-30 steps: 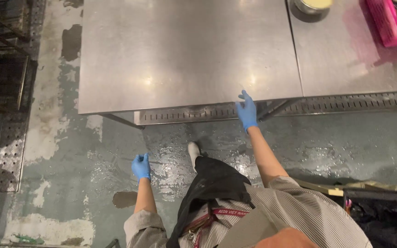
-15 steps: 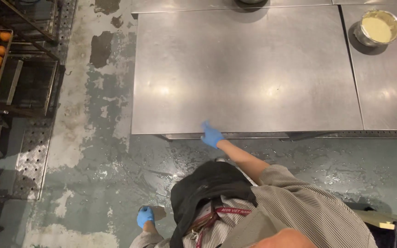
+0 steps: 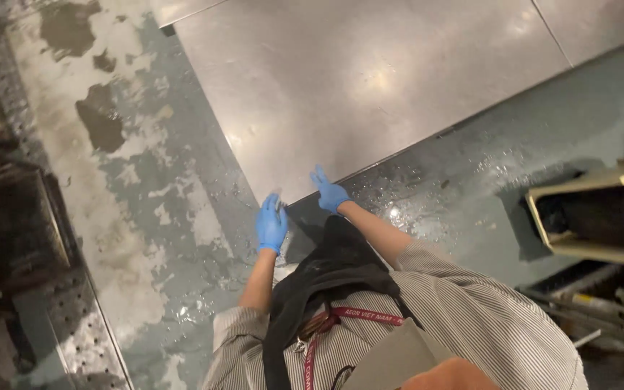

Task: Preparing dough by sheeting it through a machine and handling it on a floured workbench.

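The left hand (image 3: pixel 271 222), in a blue glove, hangs just short of the near corner of the steel table (image 3: pixel 370 94), fingers spread loosely and open, holding nothing; whether a fingertip touches the corner edge cannot be told. Just to its right, the right hand (image 3: pixel 330 193), also blue-gloved, lies at the table's near edge with fingers fanned and open, gripping nothing; it appears to rest on or just over the rim.

With both hands at this one corner, a good way to steady oneself or take hold here would be to set the palms flat on the metal rather than lean on fingertips, since the floor (image 3: pixel 182 217) beneath the hands looks wet and glossy, and a slip seems the main risk. Feet planted before weight goes onto the rim would be my judgement.

The table spreads away from the hands, up and to the right. Its corner points back toward the left hand; its long axis seems to run from that corner off to the upper right, along the edge that the right hand meets, though the far ends are cut off.

Well right of the right hand stands an open, pale-rimmed bin (image 3: pixel 594 220). Far to the left of the left hand is a perforated metal rack (image 3: pixel 74 339).
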